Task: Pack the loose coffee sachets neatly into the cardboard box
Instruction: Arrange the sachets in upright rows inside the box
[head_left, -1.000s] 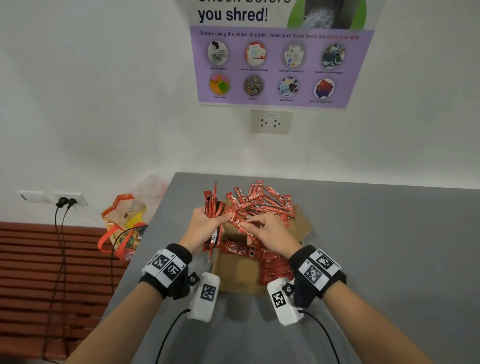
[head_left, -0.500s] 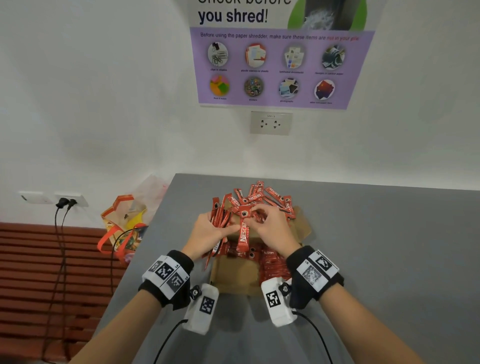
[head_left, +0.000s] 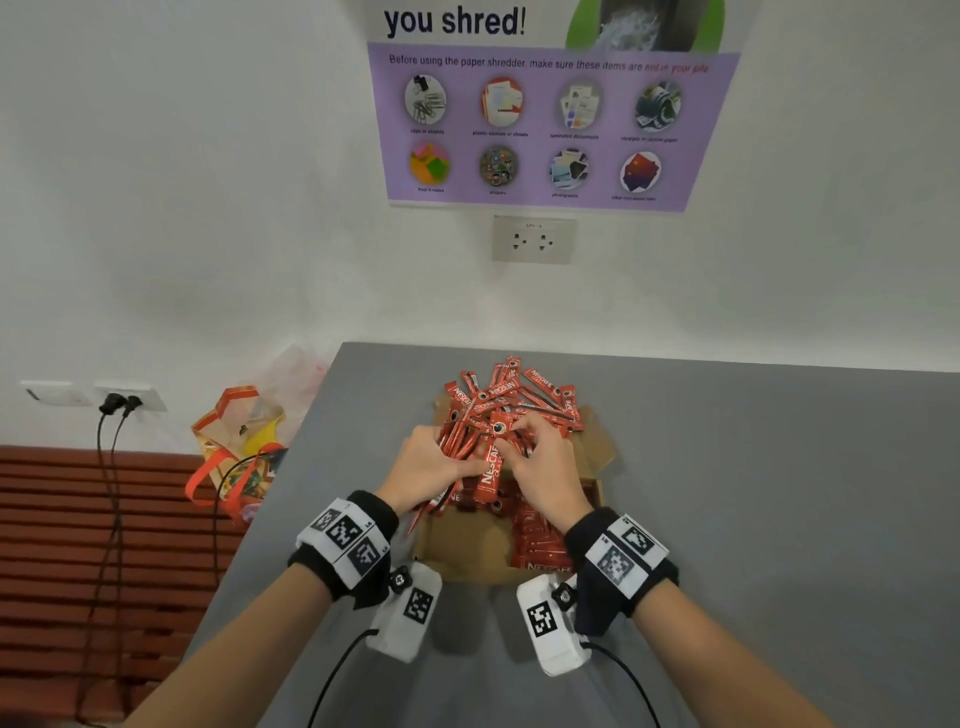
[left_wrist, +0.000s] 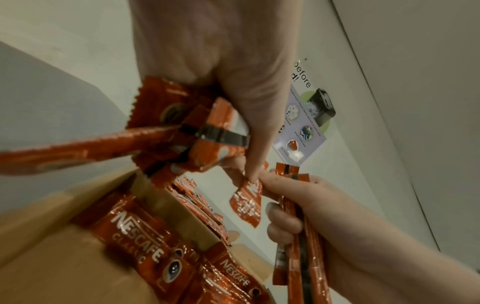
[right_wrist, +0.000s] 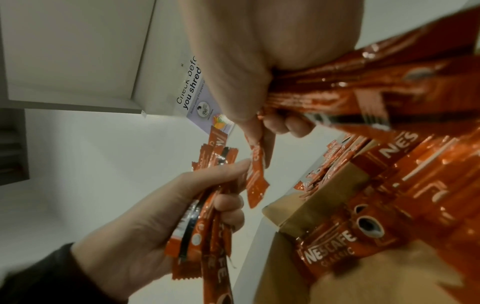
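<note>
At the near edge of the grey table (head_left: 727, 519): both wrists, each with a camera strapped on, reach forward over the cardboard box (head_left: 462, 545)
Left hand (head_left: 426, 470): fingers curled round a fanned bundle of sachets (right_wrist: 205, 222), clamped on it above the box's left side
Right hand (head_left: 540, 467): thumb and fingers pinching a single sachet (head_left: 491, 462) by its upper end; in the left wrist view further sachets lie under its curled fingers
Meeting point: the single sachet hangs upright between the two hands, its lower end just beside the left thumb; judged a handover into the bundle, though that is a guess
Box, near part: open, flaps out, bare cardboard floor showing on the left
Box, right part: a packed row of sachets (head_left: 540, 540) lying side by side, fairly orderly
Box, far end: a loose heap of sachets (head_left: 509, 400) crossing at all angles, spilling over the far flap
Progress: judged under halfway; one row is laid, a bundle is being squared up, the heap is still to sort
Left to do: gather the heap, align it, fill the bare floor
Beyond the table: a bag (head_left: 239, 447) on the floor at left, a wall socket (head_left: 534, 239) and a shredder poster (head_left: 545, 119) above
</note>
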